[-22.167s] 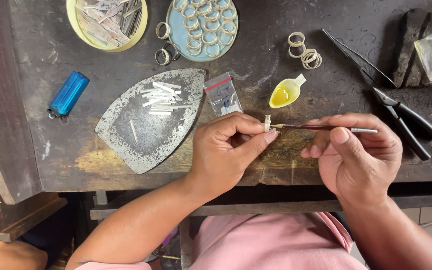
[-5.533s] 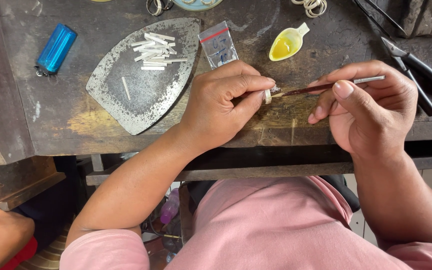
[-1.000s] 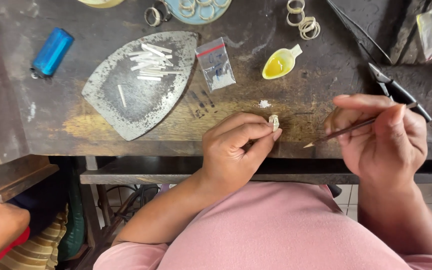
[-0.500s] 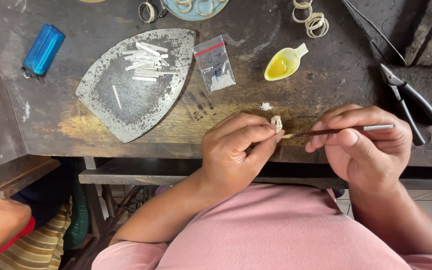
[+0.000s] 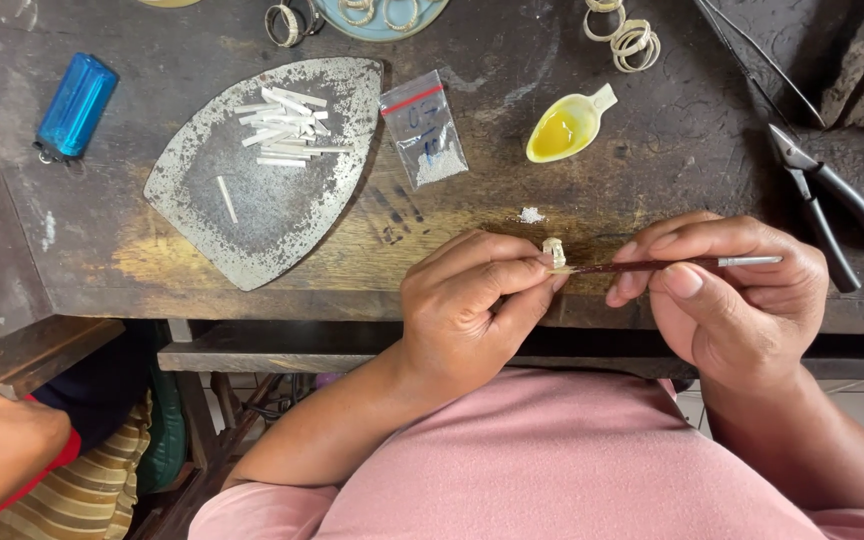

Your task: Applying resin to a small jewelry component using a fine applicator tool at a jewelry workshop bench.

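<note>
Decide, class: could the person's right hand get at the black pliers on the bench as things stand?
Probably yes, once freed: the pliers lie uncovered just beyond the right hand, but its fingers hold a thin brush.

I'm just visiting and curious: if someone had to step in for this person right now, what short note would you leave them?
Left hand: pinches a small pale ring piece at the bench edge.
Right hand: holds a thin dark brush, tip touching the piece.
On the bench: yellow spoon-shaped dish of liquid, small white crumb, plastic bag, metal plate with white strips, loose rings, pliers, blue lighter.
Done: piece picked up, brush applied.
Left: how far the brushing has got cannot be told.
</note>
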